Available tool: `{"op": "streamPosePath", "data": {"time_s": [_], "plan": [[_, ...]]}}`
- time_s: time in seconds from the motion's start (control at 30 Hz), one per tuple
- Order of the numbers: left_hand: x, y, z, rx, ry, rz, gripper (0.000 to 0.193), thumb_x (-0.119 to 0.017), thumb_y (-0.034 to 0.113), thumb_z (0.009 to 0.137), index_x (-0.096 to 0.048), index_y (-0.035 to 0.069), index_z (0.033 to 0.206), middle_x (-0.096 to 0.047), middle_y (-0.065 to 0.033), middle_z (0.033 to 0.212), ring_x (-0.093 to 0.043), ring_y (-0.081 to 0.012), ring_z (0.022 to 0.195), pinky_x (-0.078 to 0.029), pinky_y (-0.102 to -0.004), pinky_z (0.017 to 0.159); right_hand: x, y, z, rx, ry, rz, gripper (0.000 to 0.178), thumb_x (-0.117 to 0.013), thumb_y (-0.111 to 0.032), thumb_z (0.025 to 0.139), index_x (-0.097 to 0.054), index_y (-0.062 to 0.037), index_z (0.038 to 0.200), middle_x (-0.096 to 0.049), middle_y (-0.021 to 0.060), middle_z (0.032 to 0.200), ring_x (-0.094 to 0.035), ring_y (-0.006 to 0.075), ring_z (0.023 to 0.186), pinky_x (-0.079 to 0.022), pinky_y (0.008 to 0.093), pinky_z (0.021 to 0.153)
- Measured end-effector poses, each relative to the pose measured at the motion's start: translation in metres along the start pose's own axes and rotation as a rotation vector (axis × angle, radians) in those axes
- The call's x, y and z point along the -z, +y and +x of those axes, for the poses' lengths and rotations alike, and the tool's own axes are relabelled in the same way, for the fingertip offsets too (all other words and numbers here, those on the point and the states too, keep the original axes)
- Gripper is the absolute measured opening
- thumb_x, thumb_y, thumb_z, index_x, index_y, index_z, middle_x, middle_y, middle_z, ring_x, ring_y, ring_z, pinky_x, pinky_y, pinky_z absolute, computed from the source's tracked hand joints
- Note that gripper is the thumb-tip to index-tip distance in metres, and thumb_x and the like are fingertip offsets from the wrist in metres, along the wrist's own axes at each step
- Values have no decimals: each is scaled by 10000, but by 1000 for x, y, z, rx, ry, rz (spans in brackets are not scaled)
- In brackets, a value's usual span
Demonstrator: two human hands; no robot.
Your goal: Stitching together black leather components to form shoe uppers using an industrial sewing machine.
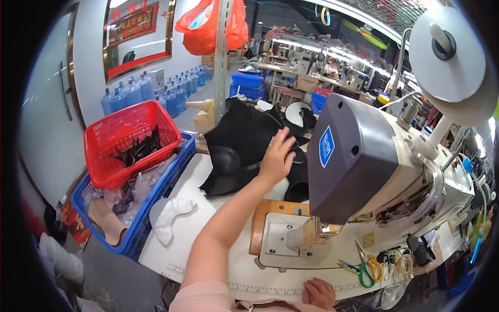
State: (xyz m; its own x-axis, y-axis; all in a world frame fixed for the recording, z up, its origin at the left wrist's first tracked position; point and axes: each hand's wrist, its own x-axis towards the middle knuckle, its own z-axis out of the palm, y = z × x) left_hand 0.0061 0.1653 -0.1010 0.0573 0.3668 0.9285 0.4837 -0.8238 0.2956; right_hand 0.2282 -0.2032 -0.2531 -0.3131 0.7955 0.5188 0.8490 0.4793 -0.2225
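My left hand (278, 158) reaches out over a heap of black fabric pieces (239, 148) with rounded, cup-like shapes. Its fingers are stretched and apart, with nothing gripped; whether they touch the cloth I cannot tell. Close to me, my right hand (318, 294) rests at the table's front edge, fingers curled together and no object showing in them. Between the hands stands a sewing machine (353, 156) with a dark grey head cover; its arm base (291, 234) sits on a wooden-edged plate. The needle area is mostly hidden under the head.
A red basket (130, 112) with black pieces rests on a blue crate (135, 236) at the left. A white curved pad (169, 218) lies on the white table (228, 260). Green-handled scissors (365, 270) lie right of the machine. A metal post (221, 62) stands behind the cloth.
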Motion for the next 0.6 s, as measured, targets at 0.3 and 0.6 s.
{"op": "streamPosePath", "data": {"time_s": [0.3,0.6], "plan": [[250,175,-205,269,-278,472,375,-672,94,759,-622,37,1127,-498,-167,1344,-438,-411,1256,-361,-494,1039,34,-29,29,-57,10,-10,273,-681,-147,724,-659,-111,993,-598,59,1018,-568,276,966,-443,414,829],[252,181,-277,149,-51,577,167,-518,121,813,-672,56,801,-673,-85,834,-633,-261,769,-484,-356,714,35,-37,46,108,-207,197,290,-690,-169,772,-639,-88,1046,-571,102,1076,-502,319,1099,-388,444,934]]}}
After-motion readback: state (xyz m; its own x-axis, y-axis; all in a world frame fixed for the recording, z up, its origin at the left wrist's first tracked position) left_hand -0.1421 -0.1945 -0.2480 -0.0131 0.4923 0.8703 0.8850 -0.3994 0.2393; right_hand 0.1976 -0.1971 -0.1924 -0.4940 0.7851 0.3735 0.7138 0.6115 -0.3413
